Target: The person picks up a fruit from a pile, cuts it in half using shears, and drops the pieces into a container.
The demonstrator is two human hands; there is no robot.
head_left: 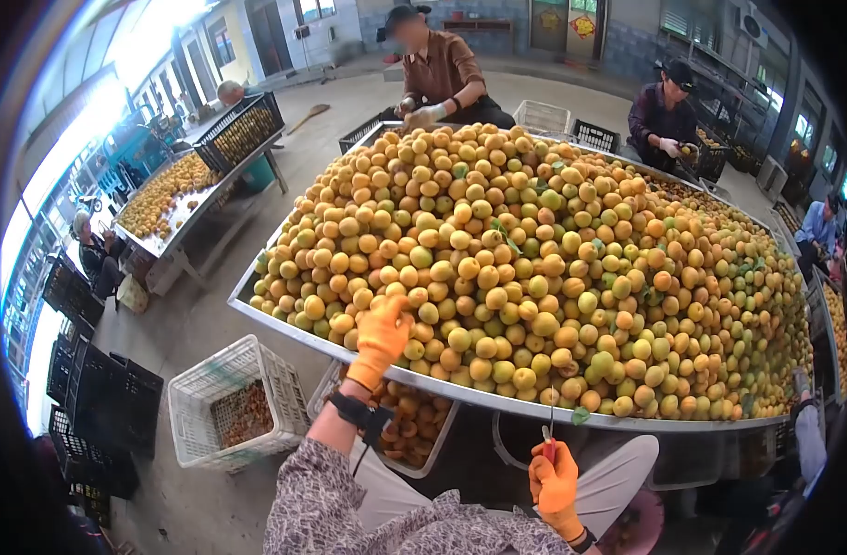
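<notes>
A large heap of yellow-orange apricots (497, 268) fills a metal-edged table (312, 342). My left hand (383, 338), in an orange glove, reaches over the table's near edge and touches the fruit at the front left; its fingers are curled, and what they hold, if anything, is hidden. My right hand (556, 486), also gloved in orange, is wrapped round the red handle of a knife (550, 450) below the near edge, with the thin blade pointing up. Under my left forearm, a white crate holds halved apricots (412, 421).
A white crate (234, 407) with brown scraps stands at the left, near black crates (109, 393). Across the table sits a person in brown (442, 69); another person (666, 116) works at the right. A second fruit table (169, 199) is at the back left.
</notes>
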